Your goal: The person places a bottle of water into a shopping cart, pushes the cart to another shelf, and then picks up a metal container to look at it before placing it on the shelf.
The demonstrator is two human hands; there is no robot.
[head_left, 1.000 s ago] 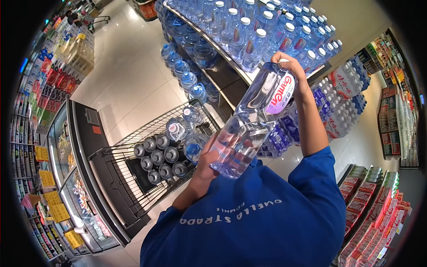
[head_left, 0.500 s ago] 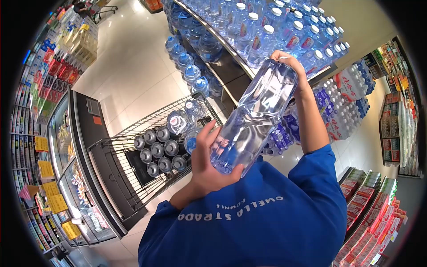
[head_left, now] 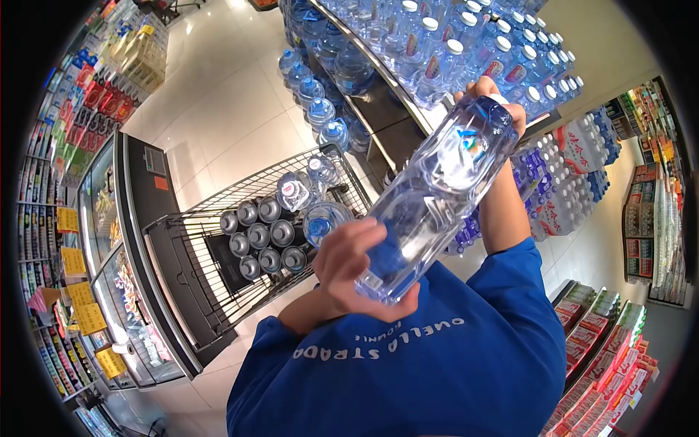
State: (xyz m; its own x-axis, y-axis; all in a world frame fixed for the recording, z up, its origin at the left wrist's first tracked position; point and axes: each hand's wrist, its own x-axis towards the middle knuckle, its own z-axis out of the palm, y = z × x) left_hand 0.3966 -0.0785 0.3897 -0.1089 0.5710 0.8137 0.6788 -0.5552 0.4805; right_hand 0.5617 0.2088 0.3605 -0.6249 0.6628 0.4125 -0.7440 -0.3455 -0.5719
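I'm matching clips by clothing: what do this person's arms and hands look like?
The left hand and right hand look bare, without gloves. The person wears a blue shirt with short, loose sleeves and white lettering across the front.

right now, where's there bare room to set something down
Bare floor tiles lie between the dark cabinet and the water jugs. Crowded: the cart, with bottles beside silver cylinders, and the upper shelf beyond the held bottle, packed with bottles.
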